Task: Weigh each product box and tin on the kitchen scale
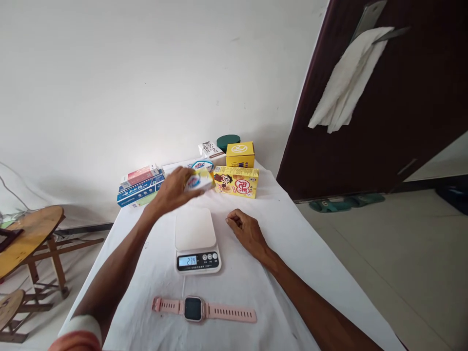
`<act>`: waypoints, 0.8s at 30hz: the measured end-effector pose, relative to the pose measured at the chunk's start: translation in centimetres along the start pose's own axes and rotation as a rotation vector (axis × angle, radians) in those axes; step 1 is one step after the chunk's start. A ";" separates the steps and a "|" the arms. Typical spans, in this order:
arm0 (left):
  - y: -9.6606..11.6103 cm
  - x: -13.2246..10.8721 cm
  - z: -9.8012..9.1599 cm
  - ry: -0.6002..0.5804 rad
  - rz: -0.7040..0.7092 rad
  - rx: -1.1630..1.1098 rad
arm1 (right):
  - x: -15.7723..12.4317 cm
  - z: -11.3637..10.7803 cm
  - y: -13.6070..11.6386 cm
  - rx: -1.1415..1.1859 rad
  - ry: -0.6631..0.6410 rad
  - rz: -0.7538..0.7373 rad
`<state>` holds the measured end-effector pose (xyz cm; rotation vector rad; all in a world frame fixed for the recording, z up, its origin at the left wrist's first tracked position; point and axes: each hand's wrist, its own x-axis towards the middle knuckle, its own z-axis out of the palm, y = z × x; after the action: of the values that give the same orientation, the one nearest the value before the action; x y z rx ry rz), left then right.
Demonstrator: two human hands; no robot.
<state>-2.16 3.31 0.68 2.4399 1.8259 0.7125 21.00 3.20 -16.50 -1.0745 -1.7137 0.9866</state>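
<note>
My left hand (175, 190) reaches over the far side of the white kitchen scale (195, 228). Its fingers and thumb are closed on a small white-and-yellow box (200, 179) with a blue and red logo, slightly blurred. The hand hides the left end of that box. My right hand (248, 231) rests on the white cloth to the right of the scale, fingers curled in and nothing visible in them. The scale's lit display (188, 261) seems to read 234, with its platform bare. Behind the scale stands a yellow snack box (237, 182) with a cartoon figure.
Blue toothpaste-like boxes (141, 189) with a red-and-white box (141, 175) on top lie at far left. A yellow carton (240, 153), white box (212, 152) and green lid (228, 141) stand by the wall. A pink-strapped smartwatch (193, 309) lies in front.
</note>
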 end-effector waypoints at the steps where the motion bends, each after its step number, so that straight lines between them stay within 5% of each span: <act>1: 0.0 2.2 -0.4 0.039 -0.008 0.034 | 0.0 0.0 0.0 0.008 -0.001 -0.003; 6: -0.7 12.8 0.1 0.096 -0.165 0.097 | 0.1 0.0 0.5 0.028 -0.001 -0.007; 11: -2.6 18.7 3.9 -0.060 -0.176 0.126 | 0.2 0.1 0.9 0.032 -0.006 -0.012; 17: -4.7 20.8 6.3 -0.231 -0.149 0.105 | 0.3 0.1 0.8 0.022 -0.002 0.000; 24: -5.4 19.7 7.3 -0.192 -0.103 0.037 | 0.3 0.1 0.8 0.004 -0.021 0.030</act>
<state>-0.14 24.90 -0.50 2.3218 1.8884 0.4260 21.04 3.69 -17.18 -1.0938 -1.7161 1.0239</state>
